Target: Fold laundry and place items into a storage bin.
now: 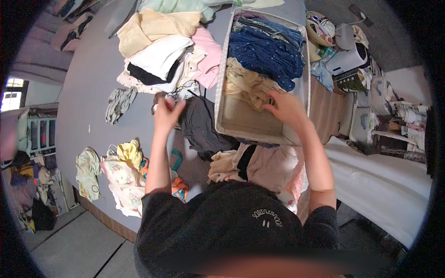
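My right hand (pixel 286 106) reaches into a fabric-sided storage bin (pixel 219 104), its fingers at a crumpled tan garment (pixel 247 83); whether they grip it I cannot tell. Dark blue dotted clothing (pixel 264 50) lies beside that garment, in the far part of the bin. Blurred, my left hand (pixel 167 113) is over the bed, next to a dark grey garment (pixel 205 121) and a small white patterned cloth (pixel 186 90). Something small and dark shows at its fingers, but its grip is unclear. Beyond it rises a pile with a white cloth (pixel 160 55) and a cream one (pixel 156 29).
A crumpled grey cloth (pixel 120 104), a pale green garment (pixel 88 173) and floral clothing (pixel 121 173) lie to the left. Pink and beige clothes (pixel 267 166) lie between the bin and my body. Baskets and household items (pixel 347 59) stand at the right.
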The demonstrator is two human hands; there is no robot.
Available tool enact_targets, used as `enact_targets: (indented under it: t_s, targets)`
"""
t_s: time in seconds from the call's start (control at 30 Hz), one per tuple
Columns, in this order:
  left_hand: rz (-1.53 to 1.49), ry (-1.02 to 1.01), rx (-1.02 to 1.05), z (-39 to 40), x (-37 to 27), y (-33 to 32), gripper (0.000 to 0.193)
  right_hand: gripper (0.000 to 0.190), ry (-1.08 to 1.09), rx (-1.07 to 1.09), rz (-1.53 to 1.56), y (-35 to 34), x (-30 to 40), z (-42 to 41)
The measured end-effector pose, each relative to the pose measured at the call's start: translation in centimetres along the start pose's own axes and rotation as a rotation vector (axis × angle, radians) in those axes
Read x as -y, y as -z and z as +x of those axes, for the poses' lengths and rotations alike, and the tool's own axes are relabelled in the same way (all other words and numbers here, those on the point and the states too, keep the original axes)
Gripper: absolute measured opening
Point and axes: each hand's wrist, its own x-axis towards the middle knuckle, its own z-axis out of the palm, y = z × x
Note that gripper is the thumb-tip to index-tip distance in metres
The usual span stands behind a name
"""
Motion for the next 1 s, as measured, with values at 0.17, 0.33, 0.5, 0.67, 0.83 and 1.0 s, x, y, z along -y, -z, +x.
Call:
enact_targets:
  t_s: [0.17, 0.33, 0.5, 0.67, 0.83, 1.0]
  targets:
    - [0.129, 0.048, 0.039, -7.6, 6.7, -6.1, 0.054, 0.021, 0.158, -0.355, 0.425, 0.0, 6.2, -5.5]
    - [-0.996, 0.567, 0.231, -7.8, -2.3, -1.5, 0.043, 0.029, 0.205, 0.043, 0.723, -1.3, 10.3, -9.5]
    - [-1.552, 0.203, 0.276, -8.5, -5.4, 6.4, 0.070, 0.070, 0.374, -0.233, 0.798, -3.2, 12.7, -9.5]
    - [-1.605, 0.024, 0.398, -8.6, -8.1, 6.6, 0.081, 0.097, 0.542, -0.314, 1.294, -5.5, 11.7, -7.4]
    - [-1.692, -0.124, 0.554, -8.7, -10.5, 4.1, 0.094, 0.067, 0.308, -0.087, 1.687, -2.5, 10.0, -10.8]
    - [-1.491, 0.501, 0.868, -6.5, -15.2, 1.8, 0.107, 0.054, 0.146, -0.147, 1.028, -1.2, 8.3, -13.1]
